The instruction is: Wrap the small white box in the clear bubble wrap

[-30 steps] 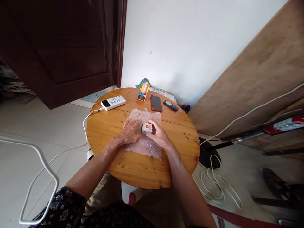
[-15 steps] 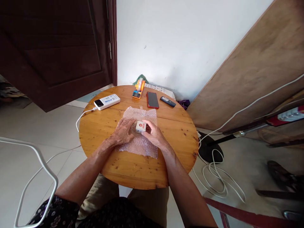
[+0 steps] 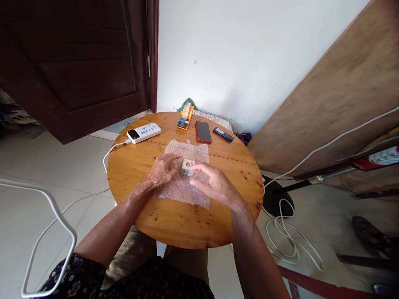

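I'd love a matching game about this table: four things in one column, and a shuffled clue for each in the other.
1. small box
2. power bank
3. tape dispenser
4. touchscreen phone

A. red-edged, dark screen
B. on bubble wrap, between left hand and right hand
C. white, cable plugged in
D. mostly orange

Pairs: 1-B, 2-C, 3-D, 4-A

Soft, moderate indoor light, faint wall shadow, dark lower-right corner, stretched wide-angle edges.
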Available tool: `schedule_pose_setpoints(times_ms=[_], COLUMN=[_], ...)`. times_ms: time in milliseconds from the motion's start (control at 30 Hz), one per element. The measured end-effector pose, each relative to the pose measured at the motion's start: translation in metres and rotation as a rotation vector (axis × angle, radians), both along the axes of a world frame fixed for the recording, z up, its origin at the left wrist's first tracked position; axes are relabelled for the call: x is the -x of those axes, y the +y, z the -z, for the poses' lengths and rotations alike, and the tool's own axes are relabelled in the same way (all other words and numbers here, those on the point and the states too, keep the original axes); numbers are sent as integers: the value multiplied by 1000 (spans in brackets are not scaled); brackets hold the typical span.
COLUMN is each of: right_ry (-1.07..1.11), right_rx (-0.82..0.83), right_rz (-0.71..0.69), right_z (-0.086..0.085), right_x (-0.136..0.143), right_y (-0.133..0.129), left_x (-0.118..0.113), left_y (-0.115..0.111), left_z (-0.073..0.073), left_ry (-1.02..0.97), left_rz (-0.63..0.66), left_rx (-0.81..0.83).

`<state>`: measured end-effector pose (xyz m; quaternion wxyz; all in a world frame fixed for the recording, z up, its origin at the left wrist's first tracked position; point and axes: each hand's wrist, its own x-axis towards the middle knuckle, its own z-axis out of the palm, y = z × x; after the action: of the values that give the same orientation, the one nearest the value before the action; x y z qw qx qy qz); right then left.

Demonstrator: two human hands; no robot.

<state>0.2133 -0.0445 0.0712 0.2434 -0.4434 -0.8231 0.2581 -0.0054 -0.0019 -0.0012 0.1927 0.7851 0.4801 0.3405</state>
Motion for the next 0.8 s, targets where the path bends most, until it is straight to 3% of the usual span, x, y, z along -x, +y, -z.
schedule_pose_setpoints(times_ms=[100,167,267,333,400,567,667,800], right_ry=[-282,-441,-484,-431,-373,-342,-333,-259], right_rx=[-84,-170,-327,-425,-483,-504,-480,-384], right_rz=[-116,-56,4,25,57,160,202,235], right_z=[0,15,39,46,43,12,1,3], right_x=[6,9,10,10,10,9,6,1], right_y=[-30,-46,-59,-59,-54,-27,-2,29], left_x=[0,0,-1,0,0,5,8,9], left_y=[1,2,0,-3,-7,-16,-15,-10], left_z=[1,2,-2,-7,-16,-34,-36,-30], left_ry=[-60,-93,-157,-225,-298,-448,-517,-566], left_rz=[14,24,18,12,23,143,162,118], left_rx=[22,29,47,76,127,320,354,326])
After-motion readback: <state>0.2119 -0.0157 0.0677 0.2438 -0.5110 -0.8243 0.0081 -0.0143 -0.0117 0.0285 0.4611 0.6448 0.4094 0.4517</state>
